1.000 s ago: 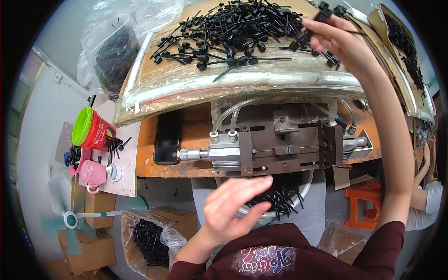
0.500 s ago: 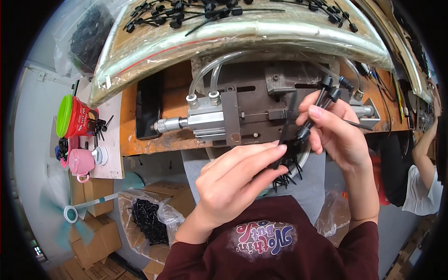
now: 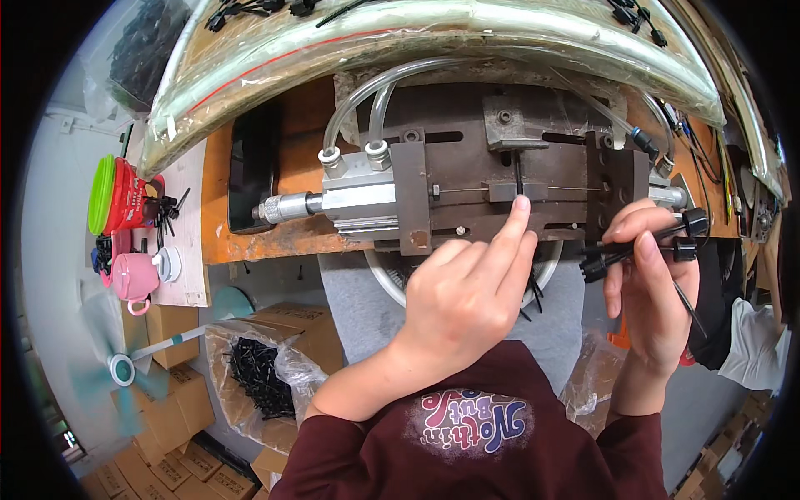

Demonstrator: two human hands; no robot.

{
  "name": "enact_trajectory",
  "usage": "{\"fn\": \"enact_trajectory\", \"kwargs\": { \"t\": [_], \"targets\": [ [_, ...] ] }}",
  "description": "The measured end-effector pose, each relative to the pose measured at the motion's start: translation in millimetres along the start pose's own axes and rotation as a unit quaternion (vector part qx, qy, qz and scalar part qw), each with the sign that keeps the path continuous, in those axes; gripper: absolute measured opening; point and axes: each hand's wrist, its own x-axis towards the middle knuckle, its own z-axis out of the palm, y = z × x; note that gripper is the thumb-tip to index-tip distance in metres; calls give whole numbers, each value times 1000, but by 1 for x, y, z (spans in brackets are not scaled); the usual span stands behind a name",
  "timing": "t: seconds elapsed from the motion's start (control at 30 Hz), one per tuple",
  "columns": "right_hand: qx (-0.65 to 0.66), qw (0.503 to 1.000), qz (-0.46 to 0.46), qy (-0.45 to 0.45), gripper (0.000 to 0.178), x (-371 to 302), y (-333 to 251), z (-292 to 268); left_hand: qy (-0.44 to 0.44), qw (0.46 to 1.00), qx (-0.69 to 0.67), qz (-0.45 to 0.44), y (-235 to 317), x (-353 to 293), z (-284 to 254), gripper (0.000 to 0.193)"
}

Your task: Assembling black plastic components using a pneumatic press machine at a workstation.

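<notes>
My left hand (image 3: 467, 287) reaches over the front of a metal fixture, its index finger stretched out and its thumb hidden. The fingertip touches the near end of a thin black strap (image 3: 518, 171) lying across the small central block (image 3: 502, 192). Nothing shows gripped in that hand. My right hand (image 3: 654, 292) is closed around several black plastic cable ties (image 3: 621, 252) with chunky heads, held to the right of the fixture. Thin metal rods (image 3: 462, 191) run into the central block from both sides.
An air cylinder (image 3: 358, 204) with clear hoses (image 3: 379, 108) forms the fixture's left side. A plastic-covered tray (image 3: 450, 37) with more black ties overhangs the back. On the left stand a red tub (image 3: 133, 200) and a pink cup (image 3: 136, 277). A lined box (image 3: 262, 375) holds black parts; a fan (image 3: 122, 370) spins.
My left hand has moved forward to the fixture, and the strap it held now lies across the central block. My right hand has moved right and nearer with its bundle.
</notes>
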Motion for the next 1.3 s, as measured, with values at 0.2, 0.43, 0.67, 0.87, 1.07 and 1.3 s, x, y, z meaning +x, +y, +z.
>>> {"fn": "enact_trajectory", "kwargs": {
  "t": [0.2,0.43,0.67,0.87,1.07,1.3],
  "targets": [
    [-56,997,-28,50,19,-8,3,-10,-18,1000,4,-9,0,5,-4,30],
    [36,997,58,35,21,-7,9,-7,2,990,-141,0,0,10,-15,41],
    [90,985,146,-32,20,-6,7,1,9,962,-259,81,4,7,-25,34],
    [60,995,75,10,20,-1,2,-4,-40,921,-387,17,8,1,-40,31],
    [-142,973,-146,113,20,-1,6,-10,-5,979,-206,-5,5,-1,-35,37],
    [-375,878,-279,107,22,-9,14,3,-10,999,-33,-4,-2,2,-3,28]
  ]
}}
